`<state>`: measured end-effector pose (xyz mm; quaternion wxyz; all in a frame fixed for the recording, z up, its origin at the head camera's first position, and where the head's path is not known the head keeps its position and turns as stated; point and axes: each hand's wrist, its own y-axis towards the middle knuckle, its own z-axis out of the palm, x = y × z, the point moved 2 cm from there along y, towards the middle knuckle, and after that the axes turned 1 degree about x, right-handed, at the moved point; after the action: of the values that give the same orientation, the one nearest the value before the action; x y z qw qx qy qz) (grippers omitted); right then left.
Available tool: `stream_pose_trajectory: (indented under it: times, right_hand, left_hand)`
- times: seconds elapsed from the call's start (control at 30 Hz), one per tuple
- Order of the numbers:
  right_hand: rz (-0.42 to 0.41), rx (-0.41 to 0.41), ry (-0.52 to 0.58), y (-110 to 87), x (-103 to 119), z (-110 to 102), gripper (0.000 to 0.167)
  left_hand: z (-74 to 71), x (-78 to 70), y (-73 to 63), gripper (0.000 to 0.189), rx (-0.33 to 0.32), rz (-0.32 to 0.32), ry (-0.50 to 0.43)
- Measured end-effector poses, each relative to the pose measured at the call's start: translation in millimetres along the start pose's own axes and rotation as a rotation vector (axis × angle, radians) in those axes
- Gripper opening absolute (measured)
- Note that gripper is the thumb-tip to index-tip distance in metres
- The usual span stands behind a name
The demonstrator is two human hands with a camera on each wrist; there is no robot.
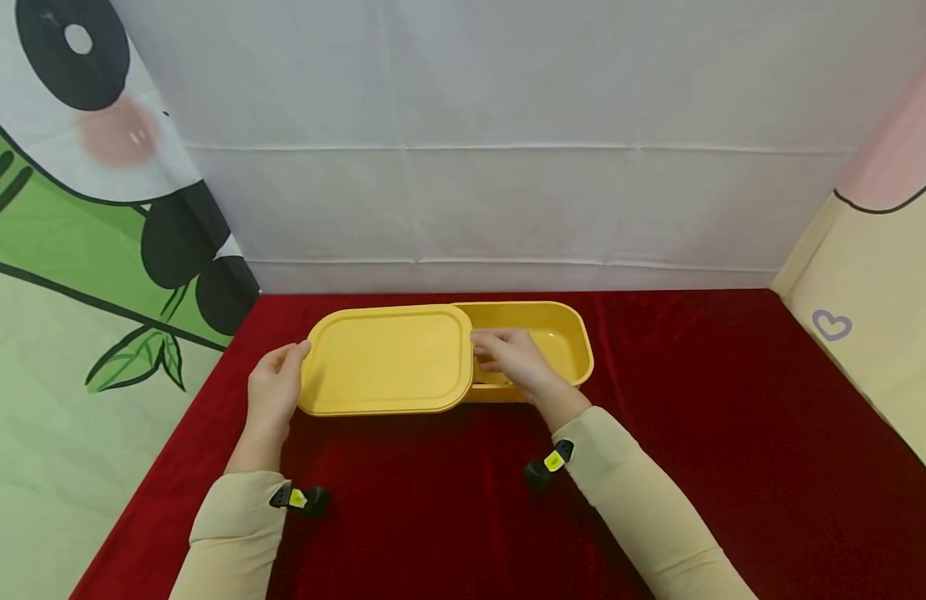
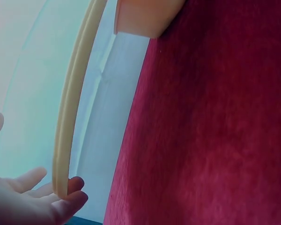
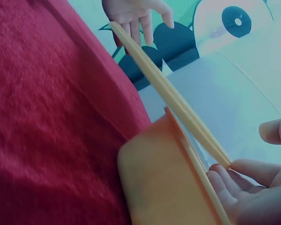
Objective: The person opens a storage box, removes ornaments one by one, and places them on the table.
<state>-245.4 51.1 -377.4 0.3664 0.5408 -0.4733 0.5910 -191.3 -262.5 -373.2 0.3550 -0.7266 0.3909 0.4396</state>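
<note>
A yellow rectangular lid [image 1: 387,360] with rounded corners is raised and tilted over the left part of a yellow box [image 1: 571,367]. At the lid's left end, my left hand [image 1: 273,387] supports the edge on its fingers [image 2: 75,199]; its thumb stands apart from the lid in the left wrist view. My right hand [image 1: 517,358] touches the lid's right end with its fingers [image 3: 253,169], over the box opening, thumb spread away from the lid. In the right wrist view, a gap shows between the lid and the box rim [image 3: 192,157]. The lid hides the box's left part.
Dark red cloth [image 1: 425,500] covers the table under the box. A white curtain [image 1: 463,208] hangs behind it. Printed cloths stand at the left [image 1: 50,400] and right [image 1: 875,275]. Each forearm wears a beige sleeve and a small black wrist device.
</note>
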Motion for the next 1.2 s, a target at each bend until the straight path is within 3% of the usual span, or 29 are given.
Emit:
stream_pose_trajectory:
  times: [0.23,0.63,1.07,1.2]
  right_hand:
    - [-0.024,0.052,0.002,0.1,-1.7,12.4,0.042]
    - [-0.047,0.113,-0.032,-4.6,8.1,36.3,0.043]
    - [-0.042,0.268,0.111,-7.7,5.8,76.6,0.056]
    - [-0.05,0.275,0.049,-9.0,4.4,88.1,0.062]
  left_hand:
    - [-9.2,7.4,3.2,0.073,-0.004,-0.072,0.017]
    - [-25.7,16.3,10.8,0.075,-0.061,-0.132,-0.003]
    - [-47.2,31.7,19.8,0.075,-0.152,-0.192,-0.011]
    - [-48.5,34.9,21.2,0.074,-0.161,-0.212,-0.011]
